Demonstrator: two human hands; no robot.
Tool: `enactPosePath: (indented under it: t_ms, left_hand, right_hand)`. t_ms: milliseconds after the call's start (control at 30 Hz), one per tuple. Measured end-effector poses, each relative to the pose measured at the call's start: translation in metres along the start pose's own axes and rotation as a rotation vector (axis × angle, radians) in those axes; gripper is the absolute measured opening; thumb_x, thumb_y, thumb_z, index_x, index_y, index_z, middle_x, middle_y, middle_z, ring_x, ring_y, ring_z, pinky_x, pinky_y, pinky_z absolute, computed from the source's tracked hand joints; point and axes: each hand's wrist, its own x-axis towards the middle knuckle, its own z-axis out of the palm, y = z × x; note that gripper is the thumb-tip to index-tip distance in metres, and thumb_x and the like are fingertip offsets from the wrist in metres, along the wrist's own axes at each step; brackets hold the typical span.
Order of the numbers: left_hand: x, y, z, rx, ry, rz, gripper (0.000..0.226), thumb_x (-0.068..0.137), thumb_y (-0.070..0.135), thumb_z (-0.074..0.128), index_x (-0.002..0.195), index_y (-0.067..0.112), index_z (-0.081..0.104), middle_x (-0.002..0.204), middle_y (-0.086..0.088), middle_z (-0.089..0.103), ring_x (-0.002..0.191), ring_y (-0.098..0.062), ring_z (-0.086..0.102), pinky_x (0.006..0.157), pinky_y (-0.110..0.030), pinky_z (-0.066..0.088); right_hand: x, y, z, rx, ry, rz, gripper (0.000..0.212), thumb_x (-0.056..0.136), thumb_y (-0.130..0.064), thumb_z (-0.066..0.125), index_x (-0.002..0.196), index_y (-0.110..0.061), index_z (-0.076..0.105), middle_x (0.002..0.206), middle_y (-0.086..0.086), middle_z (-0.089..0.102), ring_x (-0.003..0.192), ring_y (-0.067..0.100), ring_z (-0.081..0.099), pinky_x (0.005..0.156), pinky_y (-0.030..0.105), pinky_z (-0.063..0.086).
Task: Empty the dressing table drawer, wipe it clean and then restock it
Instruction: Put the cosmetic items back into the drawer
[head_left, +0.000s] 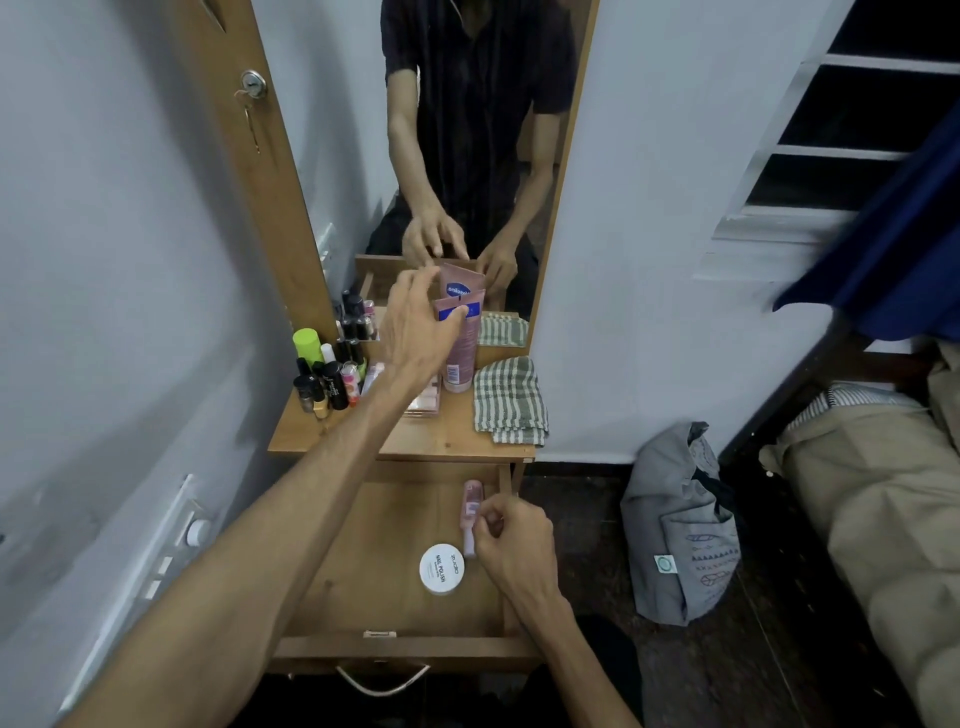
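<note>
In the open wooden drawer (363, 561) my right hand (511, 540) pinches a small pink tube (470, 514) beside a round white jar (441, 569). Farther, my left hand (415, 322) grips the tall pink upright tube (461, 343) on the tabletop, between clustered bottles (327, 379) and a striped cloth (509, 400).

Matt wooden drawer (363, 571); woven checked cloth (511, 402); glossy plastic tube (462, 343).

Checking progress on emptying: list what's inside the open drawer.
Inside the drawer: a round white tub and a small pink tube, which the right hand is grasping. The left forearm hides the left part.
</note>
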Motion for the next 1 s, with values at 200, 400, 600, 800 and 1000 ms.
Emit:
enactPosePath:
  t_ms: [200,400,600,800,1000]
  left_hand:
    - [-0.002,-0.004,0.004,-0.051,-0.060,0.023,0.018,0.090,0.020,0.070,0.106,0.012,0.074,0.105,-0.003,0.071,0.092,-0.012,0.059,0.081,-0.029,0.049]
    - [-0.026,0.003,-0.008,-0.202,0.032,0.069,0.010,0.090,0.012,0.069,0.098,0.008,0.074,0.094,-0.003,0.072,0.087,-0.014,0.061,0.078,-0.037,0.054]
    - [-0.052,0.013,-0.032,-0.275,0.036,0.076,0.012,0.088,0.014,0.071,0.097,0.008,0.076,0.092,0.002,0.072,0.081,0.000,0.059,0.067,-0.010,0.044]
    - [-0.094,0.005,-0.042,-0.298,-0.153,-0.095,0.012,0.087,0.011,0.069,0.085,0.020,0.077,0.079,0.015,0.070,0.074,0.001,0.065,0.059,-0.010,0.049]
    - [-0.142,-0.017,-0.023,-0.214,-0.323,-0.325,0.029,0.087,0.016,0.071,0.061,0.030,0.067,0.058,0.016,0.066,0.056,-0.007,0.061,0.047,-0.014,0.046]
  right_hand:
    - [-0.004,0.002,-0.003,-0.008,-0.016,-0.001,0.023,0.096,-0.037,0.066,0.078,-0.025,0.073,0.067,-0.017,0.063,0.064,0.003,0.063,0.054,0.010,0.043]
    - [0.000,0.000,-0.012,0.059,0.001,0.031,0.009,0.090,-0.026,0.071,0.085,-0.021,0.076,0.074,-0.014,0.069,0.069,0.003,0.064,0.061,0.012,0.047]
    - [0.000,-0.015,-0.021,0.153,0.164,0.058,0.029,0.087,-0.029,0.076,0.114,-0.022,0.072,0.097,-0.009,0.070,0.088,0.005,0.064,0.081,0.028,0.056]
    - [-0.015,-0.031,-0.020,0.240,0.089,-0.044,0.069,0.075,-0.048,0.084,0.134,-0.032,0.052,0.114,-0.016,0.062,0.099,-0.003,0.060,0.075,0.008,0.049]
    - [-0.036,-0.033,-0.009,0.088,-0.017,-0.018,0.090,0.075,-0.055,0.081,0.150,-0.027,0.039,0.132,-0.008,0.060,0.109,0.009,0.063,0.091,0.031,0.057]
